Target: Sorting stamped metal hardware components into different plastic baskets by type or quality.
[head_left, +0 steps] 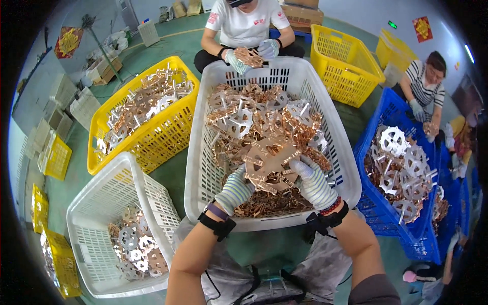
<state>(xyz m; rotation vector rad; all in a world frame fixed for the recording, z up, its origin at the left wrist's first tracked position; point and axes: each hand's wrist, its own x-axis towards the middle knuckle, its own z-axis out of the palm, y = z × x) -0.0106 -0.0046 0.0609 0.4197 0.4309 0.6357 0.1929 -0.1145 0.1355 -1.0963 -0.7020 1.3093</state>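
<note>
Both my hands wear striped knit gloves and hold a flat copper-coloured metal plate with cut-outs [266, 158] over a white plastic basket [346, 179]. My left hand [236, 192] grips the plate's lower left edge, and my right hand [314, 185] closes on its right side; the fingertips are partly hidden behind it. Whether it is one piece or a few stacked together I cannot tell. Under and beyond it lies a heap of copper and silver metal parts [239, 122], including toothed discs and thin rods. Small brown scraps [277, 203] fill the near end.
A yellow basket of metal parts [168, 147] stands at the left, with another white basket [76, 213] nearer. Blue baskets [373, 195] are at the right. Across from me, a gloved person [241, 25] holds copper pieces over my basket's far rim. Another person [427, 91] works at the right.
</note>
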